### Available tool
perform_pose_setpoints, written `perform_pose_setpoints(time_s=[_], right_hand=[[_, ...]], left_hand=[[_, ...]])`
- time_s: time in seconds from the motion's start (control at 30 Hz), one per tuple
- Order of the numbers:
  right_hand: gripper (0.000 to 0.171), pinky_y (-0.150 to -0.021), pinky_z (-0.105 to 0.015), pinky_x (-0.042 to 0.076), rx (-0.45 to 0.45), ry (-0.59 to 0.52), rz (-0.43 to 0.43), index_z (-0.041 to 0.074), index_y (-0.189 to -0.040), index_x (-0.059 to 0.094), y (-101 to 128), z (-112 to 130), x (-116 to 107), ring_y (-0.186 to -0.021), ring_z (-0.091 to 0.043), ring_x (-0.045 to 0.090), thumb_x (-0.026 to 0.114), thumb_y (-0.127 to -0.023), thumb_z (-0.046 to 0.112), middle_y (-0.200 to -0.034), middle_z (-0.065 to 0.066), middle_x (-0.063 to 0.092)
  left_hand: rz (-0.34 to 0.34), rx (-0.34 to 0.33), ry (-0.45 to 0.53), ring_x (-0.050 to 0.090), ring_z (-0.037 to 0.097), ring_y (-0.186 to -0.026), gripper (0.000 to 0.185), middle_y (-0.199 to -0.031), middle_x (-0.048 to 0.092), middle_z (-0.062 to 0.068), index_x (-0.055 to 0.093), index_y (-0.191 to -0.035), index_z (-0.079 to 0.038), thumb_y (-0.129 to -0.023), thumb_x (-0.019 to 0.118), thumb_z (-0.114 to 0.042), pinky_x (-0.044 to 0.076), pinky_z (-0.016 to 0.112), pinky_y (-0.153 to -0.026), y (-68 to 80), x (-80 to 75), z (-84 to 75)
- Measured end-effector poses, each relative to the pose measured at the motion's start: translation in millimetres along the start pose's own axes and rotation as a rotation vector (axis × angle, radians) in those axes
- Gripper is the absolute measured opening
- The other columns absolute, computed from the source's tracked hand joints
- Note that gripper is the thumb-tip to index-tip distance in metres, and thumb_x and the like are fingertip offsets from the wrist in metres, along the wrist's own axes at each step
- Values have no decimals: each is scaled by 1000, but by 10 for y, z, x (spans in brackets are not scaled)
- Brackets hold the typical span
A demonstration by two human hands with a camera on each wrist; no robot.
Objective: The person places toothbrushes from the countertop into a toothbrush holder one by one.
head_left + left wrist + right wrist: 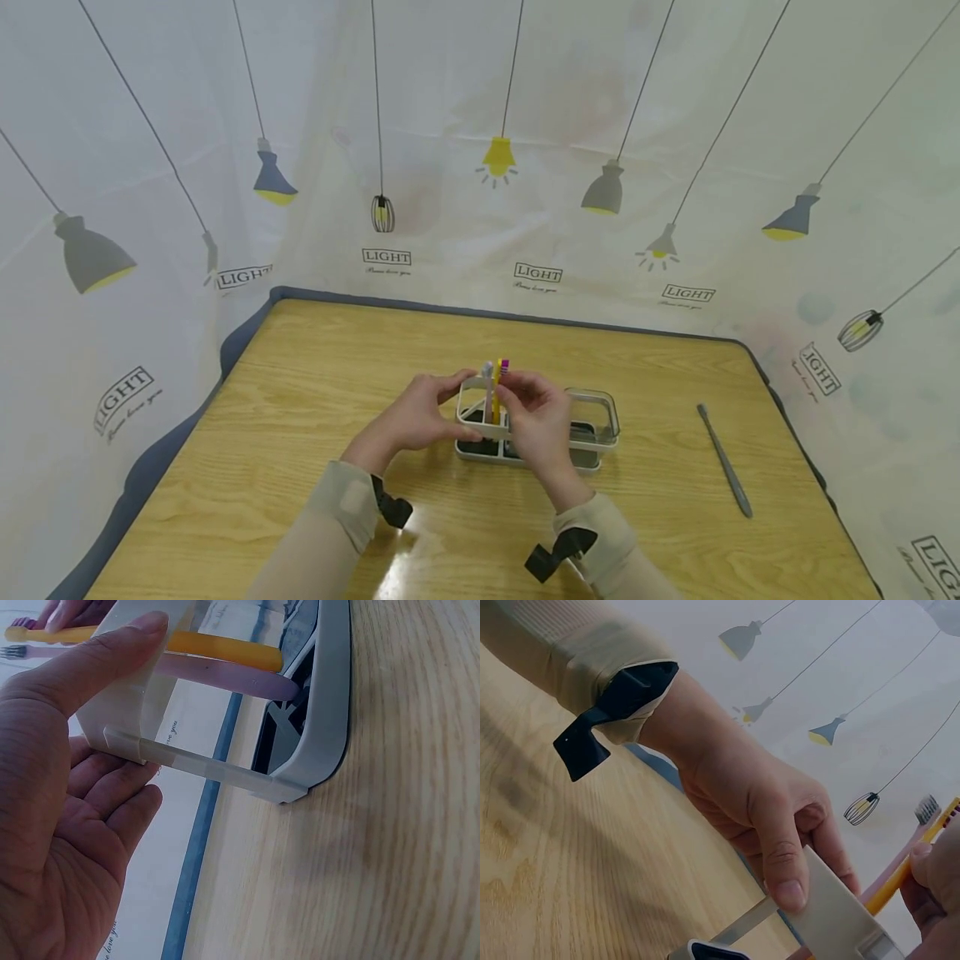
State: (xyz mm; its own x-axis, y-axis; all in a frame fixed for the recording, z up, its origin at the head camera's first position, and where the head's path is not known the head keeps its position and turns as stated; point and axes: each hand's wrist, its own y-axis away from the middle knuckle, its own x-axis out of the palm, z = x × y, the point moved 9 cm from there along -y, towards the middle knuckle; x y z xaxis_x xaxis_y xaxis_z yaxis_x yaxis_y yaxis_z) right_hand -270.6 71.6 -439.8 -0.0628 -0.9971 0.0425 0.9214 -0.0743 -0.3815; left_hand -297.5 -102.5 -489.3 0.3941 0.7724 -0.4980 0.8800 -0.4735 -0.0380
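A white toothbrush holder (592,465) stands mid-table, with a clear cup (596,414) in its right side. My left hand (450,408) grips the holder's left wall, thumb (112,652) pressed on the flat panel (832,922) and fingers behind it. My right hand (517,396) pinches the yellow toothbrush (497,383), which stands upright in the left compartment. Beside it stands a pink toothbrush (487,392) with grey bristles. In the left wrist view, the yellow toothbrush (217,646) and the pink toothbrush (225,675) both reach down into the holder (322,712).
A grey toothbrush-like stick (723,458) lies loose on the wooden table (285,433), to the right of the holder. A white curtain printed with lamps (495,158) hangs round the table's back and sides. The table edge is dark blue.
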Motion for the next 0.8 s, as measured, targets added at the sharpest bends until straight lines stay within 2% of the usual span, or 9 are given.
perform_pose_setpoints(time_s=[0.2,0.4,0.5,0.63,0.8], right_hand=[[10,-76,-24,61,33,47,25,-6,-99,76,11,-17,10,-88,-26,73,79,-90,-10,-97,-17,75],[12,-78,-23,62,122,98,70,-7,-102,77,-29,-84,-34,-94,-32,75,80,-90,-9,-101,-19,77],[14,-78,-23,62,164,122,56,-9,-104,76,-43,-98,-134,-94,-32,75,80,-90,-10,-103,-21,76],[14,-79,-24,62,198,157,24,-6,-104,77,-57,-58,-323,-95,-27,76,80,-90,-9,-105,-21,76],[15,-81,-24,62,191,187,-6,-7,-106,77,-101,14,-609,-94,-20,75,80,-91,-6,-105,-20,76]], left_hand=[[3,5,-3,47,25,-145,98,-162,46,3,48,-160,-11,-79,97,-36,41,39,-118,-1,-3,-7],[2,11,-14,49,26,-144,99,-163,44,5,48,-160,-11,-78,97,-39,42,40,-118,4,-6,-6],[2,7,-20,49,26,-144,101,-164,43,6,47,-160,-10,-78,97,-41,42,40,-118,0,-1,-7],[4,-7,-21,47,26,-146,103,-164,42,6,46,-161,-11,-77,97,-42,41,41,-119,-5,6,0],[12,-38,-19,45,25,-147,104,-166,39,4,44,-163,-15,-77,97,-42,42,41,-118,7,12,23]])
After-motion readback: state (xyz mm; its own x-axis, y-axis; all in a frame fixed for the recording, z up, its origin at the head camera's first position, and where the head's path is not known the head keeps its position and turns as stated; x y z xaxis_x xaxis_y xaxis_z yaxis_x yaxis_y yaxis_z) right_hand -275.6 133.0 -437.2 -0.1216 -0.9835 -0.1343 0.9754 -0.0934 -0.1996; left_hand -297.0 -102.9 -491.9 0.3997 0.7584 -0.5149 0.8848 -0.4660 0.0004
